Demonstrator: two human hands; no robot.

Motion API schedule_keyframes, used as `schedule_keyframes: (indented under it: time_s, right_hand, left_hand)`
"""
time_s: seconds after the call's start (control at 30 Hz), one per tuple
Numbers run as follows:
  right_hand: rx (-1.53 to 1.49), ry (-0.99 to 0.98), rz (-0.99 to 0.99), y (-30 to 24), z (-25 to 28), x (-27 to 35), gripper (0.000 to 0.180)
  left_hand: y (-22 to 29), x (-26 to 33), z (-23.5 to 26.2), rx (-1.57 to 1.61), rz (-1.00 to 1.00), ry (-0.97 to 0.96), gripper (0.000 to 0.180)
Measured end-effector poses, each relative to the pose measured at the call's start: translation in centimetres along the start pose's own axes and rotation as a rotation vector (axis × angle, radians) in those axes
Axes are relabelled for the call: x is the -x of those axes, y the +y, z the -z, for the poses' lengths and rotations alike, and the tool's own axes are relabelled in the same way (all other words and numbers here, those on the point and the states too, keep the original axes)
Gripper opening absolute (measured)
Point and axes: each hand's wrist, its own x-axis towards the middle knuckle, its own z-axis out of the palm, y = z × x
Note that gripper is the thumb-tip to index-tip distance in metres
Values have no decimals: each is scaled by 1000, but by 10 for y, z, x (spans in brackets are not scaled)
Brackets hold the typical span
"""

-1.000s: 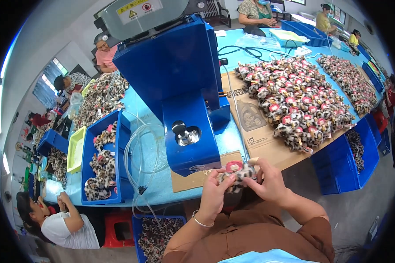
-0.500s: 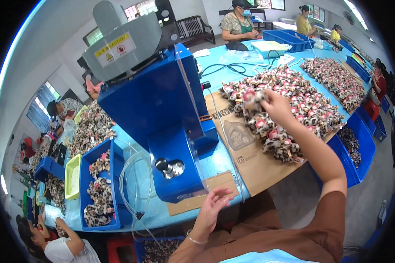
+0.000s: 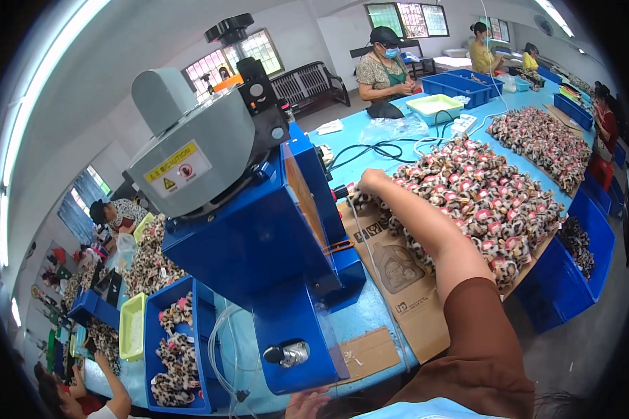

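Note:
My right hand (image 3: 374, 181) reaches to the far left edge of a big pile of small leopard-print plush toys (image 3: 479, 202) with pink-red patches. Its fingers are bent down over a plush toy (image 3: 355, 194) there; the fingertips are mostly hidden. My left hand (image 3: 307, 403) is low at the bottom edge, just below the front of a blue machine (image 3: 237, 230). It shows only in part, with its fingers loosely bent and apart, and nothing visible in it. The pile lies on a flattened brown cardboard sheet (image 3: 416, 307) to the machine's right.
The machine has a grey top cover (image 3: 196, 150) and a black knob (image 3: 273, 355). Left of it stand a blue bin (image 3: 208, 349) of plush pieces and a yellow tray (image 3: 132, 328). Clear tubing and black cables lie on the blue table (image 3: 349, 143). Co-workers sit around.
My right hand has moved left and away from me, from above the pile to its far left edge. My left hand has dropped to the bottom edge. The view has shifted.

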Motion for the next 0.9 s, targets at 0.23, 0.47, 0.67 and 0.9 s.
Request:
schedule_keyframes:
  time_s: [0.23, 0.47, 0.67, 0.9]
  right_hand:
    - [225, 47, 102, 21, -31, -30, 34]
    - [302, 33, 147, 12, -26, -24, 32]
    - [339, 63, 159, 14, -23, -19, 30]
    - [354, 169, 243, 14, -32, -20, 27]
  left_hand:
    - [-28, -17, 27, 27, -24, 0, 27]
    - [-49, -10, 54, -52, -153, -107, 35]
    - [-65, -16, 83, -118, -255, -231, 44]
    - [-51, -44, 104, -190, -332, -409, 49]
